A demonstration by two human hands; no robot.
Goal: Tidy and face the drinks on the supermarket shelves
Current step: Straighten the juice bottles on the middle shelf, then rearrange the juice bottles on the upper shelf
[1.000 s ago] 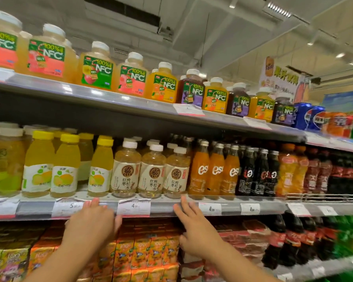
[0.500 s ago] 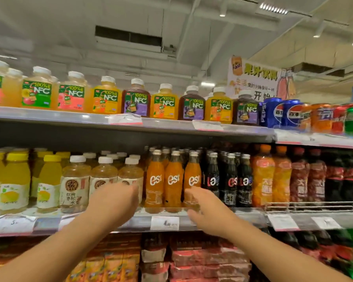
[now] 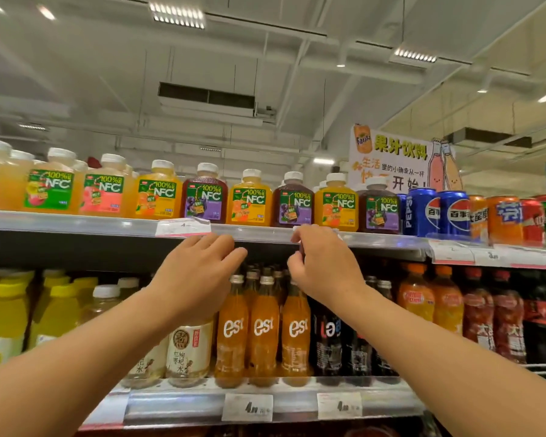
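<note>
- Left hand [image 3: 196,272]: raised in front of the gap between the two shelves, back toward the camera, fingers loosely curled and grasping nothing; its fingertips lie just below the front rail of the upper shelf [image 3: 76,223]
- Right hand [image 3: 323,264]: raised beside the left, apart from it, fingers bent with the tips at the rail edge just under the dark purple NFC bottle [image 3: 292,201]; whether it pinches the rail, a tag or nothing cannot be told
- NFC juice bottles [image 3: 161,192]: one row along the upper shelf, white caps, labels facing forward; yellow, orange and dark purple juices alternate toward the right
- Cans [image 3: 454,212]: blue Pepsi cans stand just right of the NFC row, followed by orange, red and green cans
- Price tag [image 3: 183,228]: white, tilted on the upper rail, just above the left hand
- est bottles [image 3: 262,329]: three orange bottles at the front of the lower shelf [image 3: 297,402], between the forearms, logos forward
- Dark cola bottles [image 3: 328,339]: just right of the orange est bottles, partly hidden by the right forearm
- Pale tea bottles [image 3: 188,351]: left of the est bottles, partly hidden by the left forearm; yellow-capped bottles [image 3: 4,313] stand further left
- Fanta sign [image 3: 397,159]: upright behind the top row at right
</note>
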